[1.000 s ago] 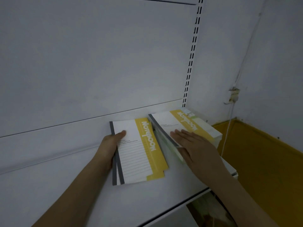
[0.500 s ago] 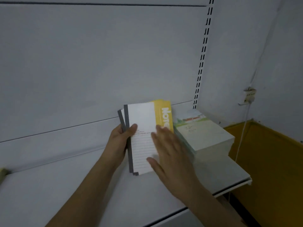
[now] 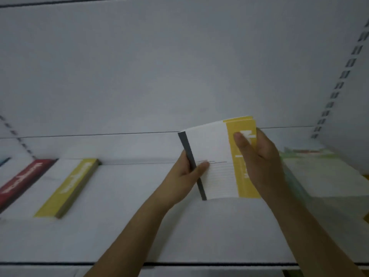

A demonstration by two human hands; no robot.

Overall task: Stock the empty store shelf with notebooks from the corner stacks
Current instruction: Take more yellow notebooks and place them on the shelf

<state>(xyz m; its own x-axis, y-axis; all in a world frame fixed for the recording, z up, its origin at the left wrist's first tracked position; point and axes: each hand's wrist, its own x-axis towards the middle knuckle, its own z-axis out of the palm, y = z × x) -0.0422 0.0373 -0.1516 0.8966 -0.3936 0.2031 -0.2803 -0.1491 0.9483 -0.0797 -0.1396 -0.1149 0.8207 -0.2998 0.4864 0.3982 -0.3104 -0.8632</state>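
At centre right of the frame, your left hand [image 3: 186, 177] and right hand [image 3: 259, 158] both grip the yellow-and-white notebooks [image 3: 217, 158], held upright above the white shelf [image 3: 119, 226]. A green-covered stack [image 3: 323, 172] lies at far right.

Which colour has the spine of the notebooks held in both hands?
Dark grey spine, seen in the head view.

- At nine o'clock, the red notebook [image 3: 19, 182] runs off the edge; its lettering is blurred.
- The right hand [image 3: 259, 162] covers most of the yellow notebook's [image 3: 211, 158] title.
- At three o'clock, the green stack [image 3: 323, 172] is smeared.
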